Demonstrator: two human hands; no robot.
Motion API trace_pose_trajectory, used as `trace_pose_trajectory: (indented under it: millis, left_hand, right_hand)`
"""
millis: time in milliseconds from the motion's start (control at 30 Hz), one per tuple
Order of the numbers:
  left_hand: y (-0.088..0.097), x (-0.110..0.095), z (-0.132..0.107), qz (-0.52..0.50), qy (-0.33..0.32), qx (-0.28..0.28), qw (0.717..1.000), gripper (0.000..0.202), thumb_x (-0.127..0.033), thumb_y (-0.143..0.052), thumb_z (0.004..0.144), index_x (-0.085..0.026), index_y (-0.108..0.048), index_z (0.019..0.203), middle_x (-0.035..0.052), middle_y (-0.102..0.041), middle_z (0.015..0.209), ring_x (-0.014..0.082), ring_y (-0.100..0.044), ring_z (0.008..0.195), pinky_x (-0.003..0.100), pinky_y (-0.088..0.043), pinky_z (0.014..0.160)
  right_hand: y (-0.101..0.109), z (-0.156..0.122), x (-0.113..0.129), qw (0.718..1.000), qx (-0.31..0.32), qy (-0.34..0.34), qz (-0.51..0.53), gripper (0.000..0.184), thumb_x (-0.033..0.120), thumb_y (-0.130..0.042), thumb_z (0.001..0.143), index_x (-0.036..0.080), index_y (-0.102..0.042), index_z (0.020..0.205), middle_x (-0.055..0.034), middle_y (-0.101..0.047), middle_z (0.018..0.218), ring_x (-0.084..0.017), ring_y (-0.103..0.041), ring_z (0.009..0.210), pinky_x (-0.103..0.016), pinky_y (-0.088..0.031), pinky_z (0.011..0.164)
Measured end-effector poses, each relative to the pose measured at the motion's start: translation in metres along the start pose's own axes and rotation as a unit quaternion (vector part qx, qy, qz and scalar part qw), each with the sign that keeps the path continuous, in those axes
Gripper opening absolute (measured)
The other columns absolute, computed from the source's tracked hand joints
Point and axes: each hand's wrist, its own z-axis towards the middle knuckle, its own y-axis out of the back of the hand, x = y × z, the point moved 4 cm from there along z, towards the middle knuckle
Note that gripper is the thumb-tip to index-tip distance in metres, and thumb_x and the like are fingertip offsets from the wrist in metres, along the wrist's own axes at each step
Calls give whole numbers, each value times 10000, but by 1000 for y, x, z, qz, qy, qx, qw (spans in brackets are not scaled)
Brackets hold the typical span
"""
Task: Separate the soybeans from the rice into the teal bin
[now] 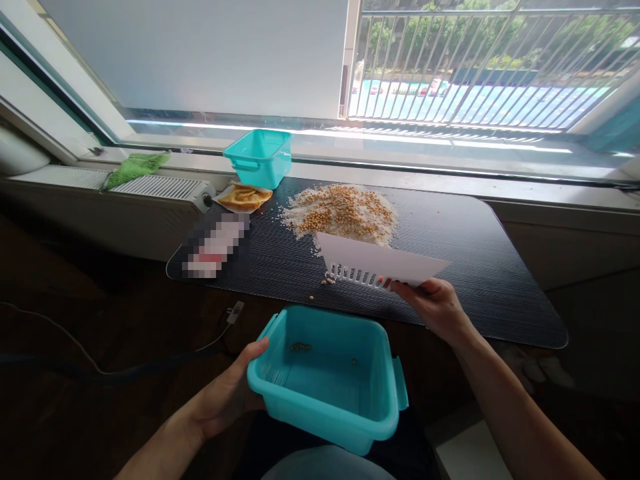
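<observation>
Head camera: a thin white sheet [375,259], slotted along its lower edge, is pinched at its right end by the right hand [437,307]. Nearer than that grip, the left hand [227,390] clasps the side of a turquoise tub [320,408] with loose beans [301,347] inside. Beyond the sheet, white grains [306,201] and golden beans [347,208] are heaped on a dark table [480,267].
</observation>
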Motion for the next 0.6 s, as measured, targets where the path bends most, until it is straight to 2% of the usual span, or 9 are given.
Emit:
trace_pose_trajectory:
  millis: [233,433,600]
  left_hand:
    - [1,0,1,5,1,0,1000,714,-628,-446,837,-193,-440,1403,145,-649,1241,350,-540,1183,456,-452,910]
    - [0,-2,-1,6,-1,-5,1000,722,-642,-440,833,-195,-447,1400,139,-659,1229,345,-548,1173,450,-447,918]
    - [6,-2,-5,8,-1,-33,999,731,-647,-456,822,-192,-455,1395,132,-687,1170,332,-586,1113,439,-460,903]
  right_hand:
    - [1,-7,-1,999,25,-17,-9,338,522,-778,633,211,-777,765,-50,-764,800,-257,-711,762,-389,-578,769]
    - [-4,-4,-3,1000,16,-11,-2,287,491,-775,648,223,-777,751,-38,-764,801,-253,-714,766,-388,-581,785]
    - [-12,-9,-13,997,72,-31,-2,339,496,-762,664,211,-784,844,-37,-765,853,-252,-714,778,-386,-594,770]
